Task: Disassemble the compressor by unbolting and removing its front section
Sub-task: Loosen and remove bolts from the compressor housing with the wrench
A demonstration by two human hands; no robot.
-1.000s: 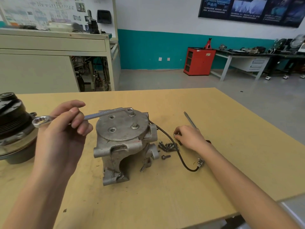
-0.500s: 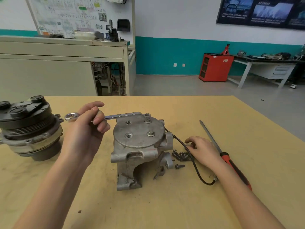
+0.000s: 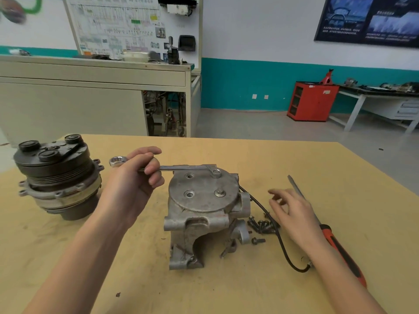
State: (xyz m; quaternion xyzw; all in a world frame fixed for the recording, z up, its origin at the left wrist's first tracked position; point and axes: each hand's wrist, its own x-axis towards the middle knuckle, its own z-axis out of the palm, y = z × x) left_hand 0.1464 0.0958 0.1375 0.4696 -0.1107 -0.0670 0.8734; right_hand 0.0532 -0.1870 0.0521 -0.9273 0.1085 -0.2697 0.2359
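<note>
**Wrench seated on an end-plate bolt, free hand near the loose bolts**

We see the compressor housing (image 3: 204, 214) standing upright mid-table (image 3: 158, 279), with its black pulley section (image 3: 56, 175) set well apart on our left. We judge the housing to be heavy, rigid cast metal, possibly oily, and best gripped by its lower mounting lugs. 2 bolts and 2 empty holes show in the round end plate.

Our left hand (image 3: 133, 180) curls round the ring wrench (image 3: 181, 168), whose far ring sits over the far bolt (image 3: 217, 172). Our right hand (image 3: 292, 209), fingers loosely spread and blurred, hovers above the removed bolts (image 3: 260, 224) and seems to hold nothing.
</note>
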